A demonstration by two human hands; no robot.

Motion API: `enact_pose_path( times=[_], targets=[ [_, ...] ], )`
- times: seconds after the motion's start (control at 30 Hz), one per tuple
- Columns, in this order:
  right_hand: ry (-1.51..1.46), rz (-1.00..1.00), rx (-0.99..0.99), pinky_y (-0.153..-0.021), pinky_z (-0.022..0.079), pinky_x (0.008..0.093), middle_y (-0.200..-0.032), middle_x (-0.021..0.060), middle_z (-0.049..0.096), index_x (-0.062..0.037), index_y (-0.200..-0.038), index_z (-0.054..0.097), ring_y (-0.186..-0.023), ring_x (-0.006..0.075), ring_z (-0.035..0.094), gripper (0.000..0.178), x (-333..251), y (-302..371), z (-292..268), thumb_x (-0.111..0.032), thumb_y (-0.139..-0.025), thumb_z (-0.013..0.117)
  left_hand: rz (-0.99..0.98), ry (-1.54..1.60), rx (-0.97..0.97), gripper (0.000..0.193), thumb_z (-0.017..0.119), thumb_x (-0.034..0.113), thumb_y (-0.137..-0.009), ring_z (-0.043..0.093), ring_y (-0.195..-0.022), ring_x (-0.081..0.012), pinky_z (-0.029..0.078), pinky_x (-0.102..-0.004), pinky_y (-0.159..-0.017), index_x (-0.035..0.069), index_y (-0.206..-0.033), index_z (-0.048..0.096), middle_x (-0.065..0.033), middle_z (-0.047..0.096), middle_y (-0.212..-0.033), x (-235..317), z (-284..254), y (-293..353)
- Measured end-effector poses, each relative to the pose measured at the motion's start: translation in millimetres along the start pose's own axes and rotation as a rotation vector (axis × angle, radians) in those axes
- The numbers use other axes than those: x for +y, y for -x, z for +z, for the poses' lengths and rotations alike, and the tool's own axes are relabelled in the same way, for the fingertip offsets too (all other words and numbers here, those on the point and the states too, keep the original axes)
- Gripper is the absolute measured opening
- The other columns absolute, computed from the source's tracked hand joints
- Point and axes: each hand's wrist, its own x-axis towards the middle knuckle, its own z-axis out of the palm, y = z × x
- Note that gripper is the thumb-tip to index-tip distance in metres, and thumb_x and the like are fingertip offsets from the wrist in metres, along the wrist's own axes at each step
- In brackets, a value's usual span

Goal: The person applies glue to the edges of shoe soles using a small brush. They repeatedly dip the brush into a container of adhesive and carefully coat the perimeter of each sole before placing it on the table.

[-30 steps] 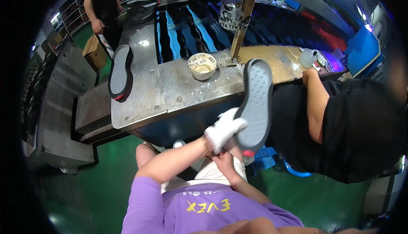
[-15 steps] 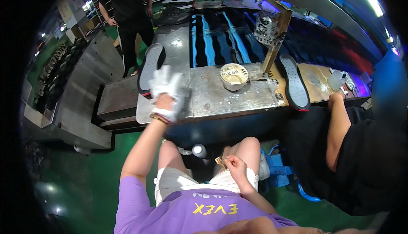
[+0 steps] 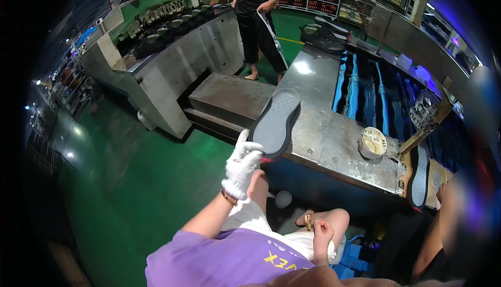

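Observation:
My left hand (image 3: 242,164), in a white knitted glove, is closed on the near end of a shoe sole (image 3: 274,120). The sole has a grey inner face, a black rim and a red patch at the end by my fingers. It is tilted over the left corner of the metal worktable (image 3: 318,135); whether it still touches the metal I cannot tell. Above my lap, my bare right hand (image 3: 323,230) pinches a small tan object (image 3: 309,221), too small to name. A tub (image 3: 372,143) with cream-coloured contents stands on the table.
A second shoe sole (image 3: 419,177) lies at the right end of the table, near a co-worker's arm (image 3: 443,224). Blue strips (image 3: 355,88) run along a dark belt behind the tub. Another person (image 3: 258,21) stands beyond a metal step (image 3: 229,96). Black shoes (image 3: 323,39) sit at the far end.
My view has swung left. My left hand, blurred and open-fingered over the sole before, now grips its near end, and the sole has come nearer to me. My right hand still pinches the tan object.

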Motion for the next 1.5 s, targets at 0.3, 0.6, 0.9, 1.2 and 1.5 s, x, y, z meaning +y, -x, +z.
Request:
enact_pose_path(
  times=[0.3, 0.6, 0.9, 1.2, 1.5],
  targets=[
    [0.009, 0.006, -0.028, -0.066, 0.045, 0.0201, -0.080, 0.0013, 0.064, 0.0003, -0.085, 0.065, -0.070, 0.0072, 0.055, 0.011, 5, 3, 6, -0.008, -0.091, 0.069, -0.974, 0.502, 0.186, 0.016, 0.071, 0.021, -0.085, 0.064, -0.060, -0.0187, 0.051, -0.0310, -0.049, 0.008, -0.092, 0.067, -0.0076, 0.069, -0.080, 37, 17, -13],
    [0.280, -0.246, -0.021, -0.079, 0.050, 0.0278, -0.091, 0.0063, 0.065, 0.0009, -0.085, 0.064, -0.087, 0.0150, 0.061, 0.008, -89, 10, 28, -0.003, -0.088, 0.070, -0.593, 0.226, 0.191, 0.020, 0.066, 0.000, -0.088, 0.069, -0.084, -0.0204, 0.058, -0.0320, -0.070, 0.000, -0.107, 0.063, -0.0091, 0.069, -0.093, 25, 43, 55],
    [0.502, -0.823, -0.067, -0.078, 0.050, 0.0345, -0.100, 0.0159, 0.069, 0.0007, -0.081, 0.066, -0.086, 0.0262, 0.066, 0.015, -221, 14, 83, 0.002, -0.073, 0.078, -0.278, -0.056, 0.208, 0.047, 0.065, -0.004, -0.090, 0.063, -0.106, -0.0185, 0.052, -0.0317, -0.093, 0.001, -0.133, 0.050, -0.0114, 0.064, -0.121, 51, 73, 84],
    [0.694, -0.920, -0.181, -0.070, 0.046, 0.0363, -0.096, 0.0127, 0.064, -0.0010, -0.081, 0.066, -0.077, 0.0259, 0.060, 0.013, -234, 21, 108, 0.000, -0.074, 0.077, -0.401, -0.170, 0.227, 0.037, 0.071, 0.001, -0.088, 0.064, -0.082, -0.0122, 0.053, -0.0258, -0.070, 0.002, -0.122, 0.057, -0.0060, 0.068, -0.103, 61, 76, 100],
    [0.820, -0.969, -0.104, -0.073, 0.048, 0.0357, -0.097, 0.0143, 0.066, -0.0006, -0.082, 0.064, -0.081, 0.0266, 0.063, 0.013, -230, 16, 103, 0.000, -0.075, 0.075, -0.598, 0.015, 0.277, 0.034, 0.073, 0.003, -0.088, 0.064, -0.076, -0.0115, 0.052, -0.0251, -0.063, 0.003, -0.118, 0.058, -0.0067, 0.069, -0.097, 72, 84, 99]
  ],
)
